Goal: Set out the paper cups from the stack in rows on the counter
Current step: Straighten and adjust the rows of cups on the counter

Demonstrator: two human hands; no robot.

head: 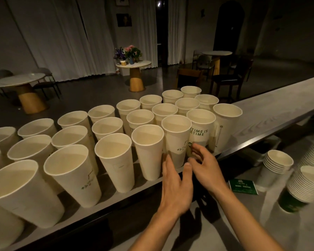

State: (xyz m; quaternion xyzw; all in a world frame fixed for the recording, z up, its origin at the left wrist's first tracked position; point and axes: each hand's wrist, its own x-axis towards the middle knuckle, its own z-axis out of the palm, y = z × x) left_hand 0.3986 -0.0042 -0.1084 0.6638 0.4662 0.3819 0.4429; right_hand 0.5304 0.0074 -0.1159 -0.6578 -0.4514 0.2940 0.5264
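Dim café, service counter (pixel 272 113), stacked paper cups (pixel 277 162), round tables (pixel 133 64), chairs (pixel 232 77), flowers (pixel 128 52)

Two limbs in view, lower centre and lower right of the frame. Left hand (pixel 176 182): bare, with long, slender fingers. Right hand (pixel 206 165): bare, of like build. Left forearm (pixel 152 227) and right forearm (pixel 243 214): both bare from wrist to the bottom edge of the frame. Fingertips are blurred, so the nails cannot be assessed.

Cream paper cups (pixel 147 153) w/ dark lettering; stack (pixel 299 189) base prob. green.
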